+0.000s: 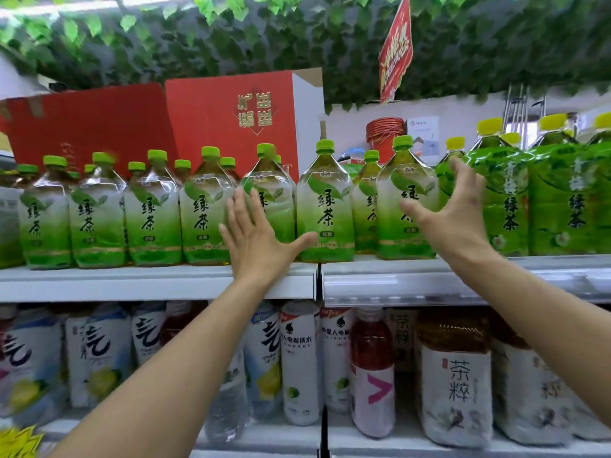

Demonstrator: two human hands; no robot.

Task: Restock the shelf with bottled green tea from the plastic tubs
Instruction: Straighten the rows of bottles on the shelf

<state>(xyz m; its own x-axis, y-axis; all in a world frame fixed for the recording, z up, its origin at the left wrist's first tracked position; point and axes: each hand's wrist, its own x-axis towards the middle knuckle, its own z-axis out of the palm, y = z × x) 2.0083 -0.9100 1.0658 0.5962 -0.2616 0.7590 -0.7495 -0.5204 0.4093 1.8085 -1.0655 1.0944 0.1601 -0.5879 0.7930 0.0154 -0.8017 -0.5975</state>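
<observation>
Several large green tea bottles with green caps stand in a row on the upper shelf (158,279). My left hand (254,239) is spread flat, fingers straight, in front of one bottle (269,200), its thumb reaching toward the neighbouring bottle (325,209). My right hand (453,213) is open with fingers spread beside another bottle (405,206), its thumb across that bottle's label; I cannot tell if it touches. Neither hand grips anything. The plastic tubs are out of view.
Darker green tea bottles (502,200) with yellow caps fill the shelf's right end. Red cartons (228,123) stand behind the row. The lower shelf holds white, red and brown drink bottles (301,361). Leaf decoration and a red sign (395,51) hang overhead.
</observation>
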